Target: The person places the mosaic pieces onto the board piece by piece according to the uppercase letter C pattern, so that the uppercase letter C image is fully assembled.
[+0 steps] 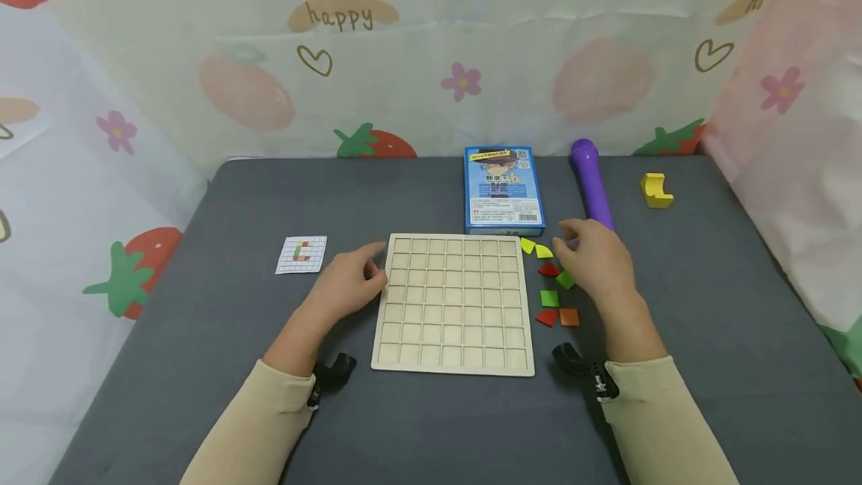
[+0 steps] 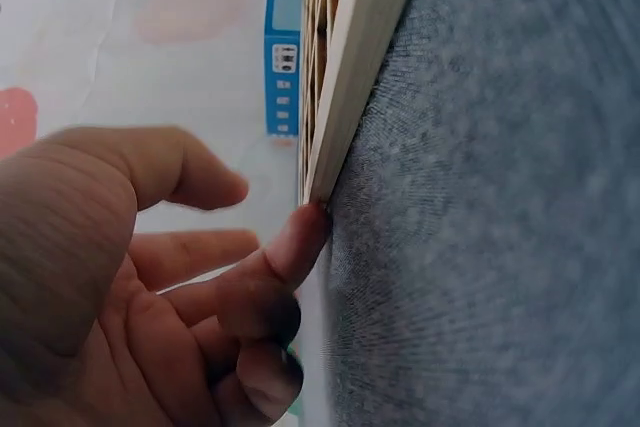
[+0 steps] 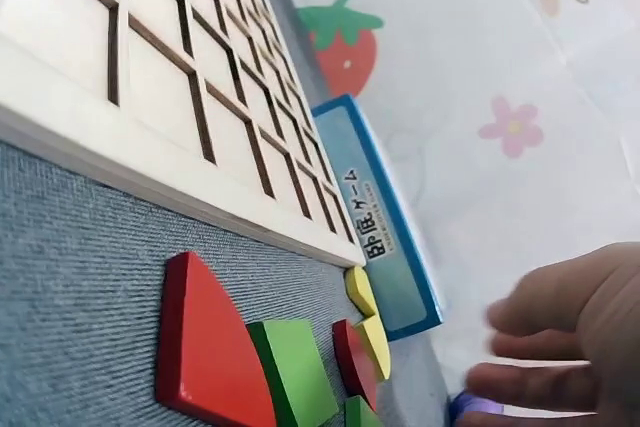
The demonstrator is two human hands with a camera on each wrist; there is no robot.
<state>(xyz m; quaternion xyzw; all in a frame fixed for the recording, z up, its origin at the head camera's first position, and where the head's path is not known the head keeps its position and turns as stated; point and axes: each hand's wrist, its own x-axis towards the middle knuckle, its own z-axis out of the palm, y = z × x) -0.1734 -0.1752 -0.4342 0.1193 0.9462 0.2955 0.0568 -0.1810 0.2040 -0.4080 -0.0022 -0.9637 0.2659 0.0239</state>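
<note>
A pale wooden grid board (image 1: 453,305) lies flat on the dark table. My left hand (image 1: 349,281) is at its left edge, and in the left wrist view a fingertip (image 2: 303,237) touches the board's side; the other fingers are loosely bent and hold nothing. My right hand (image 1: 596,259) hovers to the right of the board with loosely bent fingers, apart from the small pieces. Near it lie a green square (image 1: 565,280), a second green square (image 1: 549,299), an orange square (image 1: 569,317), red pieces (image 3: 212,347) and yellow pieces (image 1: 542,251).
A blue box (image 1: 503,189) lies behind the board. To its right are a purple microphone-shaped object (image 1: 592,182) and a yellow curved block (image 1: 655,191). On the left lies a card with a coloured grid pattern (image 1: 301,254). A printed curtain (image 1: 417,51) hangs behind the table.
</note>
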